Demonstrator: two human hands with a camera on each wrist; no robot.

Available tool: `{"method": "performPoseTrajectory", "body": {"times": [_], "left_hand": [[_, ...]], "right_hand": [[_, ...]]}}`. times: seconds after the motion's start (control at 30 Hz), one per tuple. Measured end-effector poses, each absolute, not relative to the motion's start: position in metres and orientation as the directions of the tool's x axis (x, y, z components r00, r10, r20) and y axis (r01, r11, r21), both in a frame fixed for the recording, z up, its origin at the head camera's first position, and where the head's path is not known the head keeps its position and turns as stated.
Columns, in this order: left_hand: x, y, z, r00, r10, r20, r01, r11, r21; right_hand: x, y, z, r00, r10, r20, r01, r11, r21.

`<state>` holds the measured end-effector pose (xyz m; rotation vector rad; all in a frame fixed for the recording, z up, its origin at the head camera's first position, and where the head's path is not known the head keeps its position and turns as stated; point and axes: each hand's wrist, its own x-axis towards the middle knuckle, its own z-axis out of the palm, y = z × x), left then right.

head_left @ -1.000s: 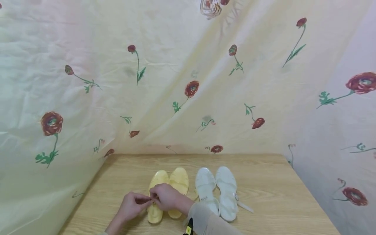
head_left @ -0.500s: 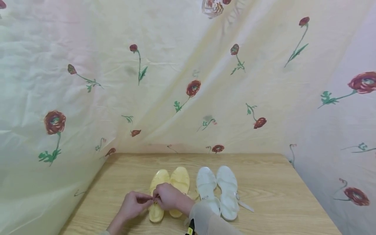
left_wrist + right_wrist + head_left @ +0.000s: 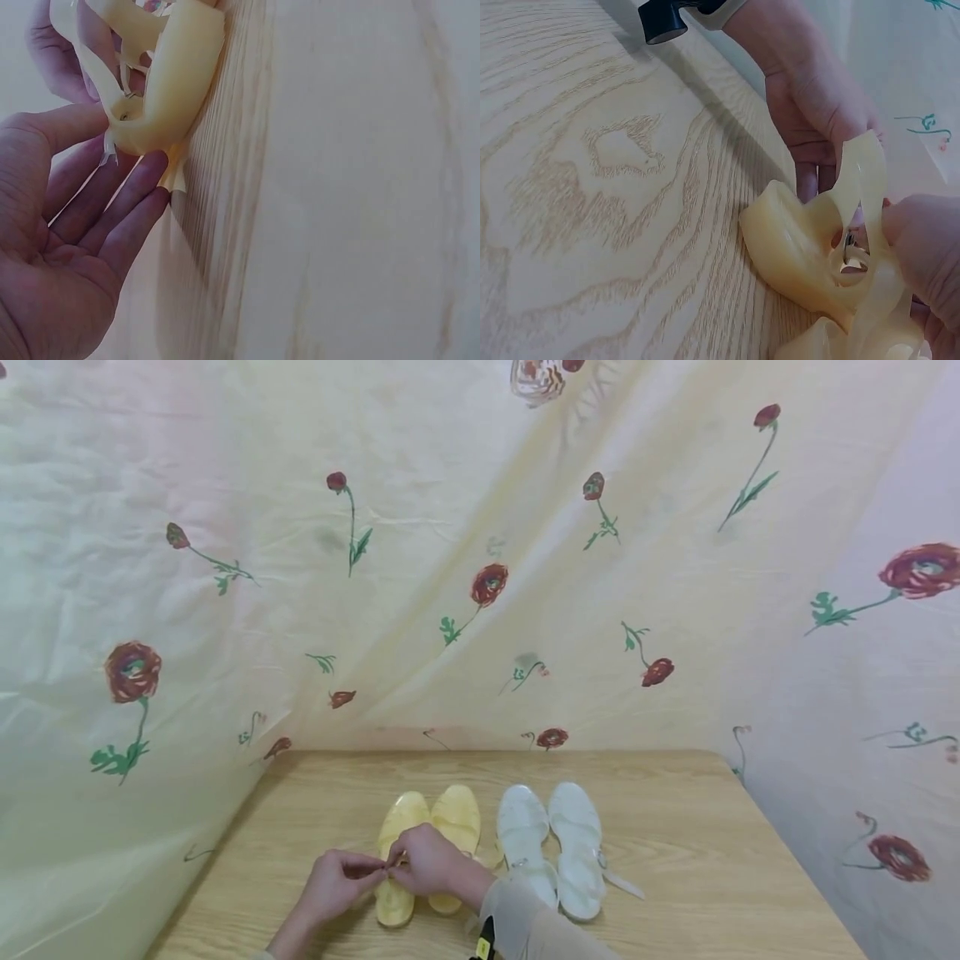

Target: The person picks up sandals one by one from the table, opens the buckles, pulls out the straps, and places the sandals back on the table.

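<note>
Left hand: pinching strap of yellow sandal.
Right hand: likewise (nearer the counter's left edge).
Change: hardly any; seemingly unfinished.

Enclosed behind, to the left and to the right by a pale cream hanging, perhaps cloth, perhaps thin plastic sheeting, hard to tell at this sharpness. Printed all over with slim-stemmed red flowers and green leaves, some in bud, some fully open, scattered at varied angles. Wrinkled toward the left, and crossed near the middle by a broad fold slanting from upper right to lower left. Tinged yellowish in the centre, faintly pink at upper left, greyer and lilac on the right. Furnished below with a light wood-grain desk, bordered along the back edge by the hanging. Patterned with wavy grain, bolder in the right wrist view. Lit softly overall, dimmer in both wrist views.
</note>
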<state>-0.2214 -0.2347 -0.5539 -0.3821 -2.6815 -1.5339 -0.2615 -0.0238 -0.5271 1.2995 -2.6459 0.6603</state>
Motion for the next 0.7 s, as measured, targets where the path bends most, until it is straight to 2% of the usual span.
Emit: {"method": "performPoseTrajectory", "body": {"times": [0.1,0.3,0.5,0.7], "left_hand": [[-0.2223,-0.2353,-0.5535,-0.969,0.212,0.126,0.216,0.484,0.848],[-0.2238,-0.2343,-0.5527,-0.969,0.221,0.109,0.205,0.482,0.852],[-0.2264,-0.2335,-0.5559,-0.969,0.219,0.114,0.209,0.481,0.851],[-0.2250,-0.2359,-0.5560,-0.967,0.215,0.133,0.225,0.488,0.843]], "right_hand": [[-0.2611,-0.0242,-0.5265,-0.637,-0.723,0.269,-0.766,0.552,-0.330],[-0.2620,-0.0246,-0.5250,-0.618,-0.753,0.229,-0.782,0.557,-0.280],[-0.2605,-0.0245,-0.5235,-0.579,-0.778,0.244,-0.814,0.537,-0.221],[-0.2620,-0.0251,-0.5253,-0.581,-0.770,0.265,-0.810,0.514,-0.282]]}}
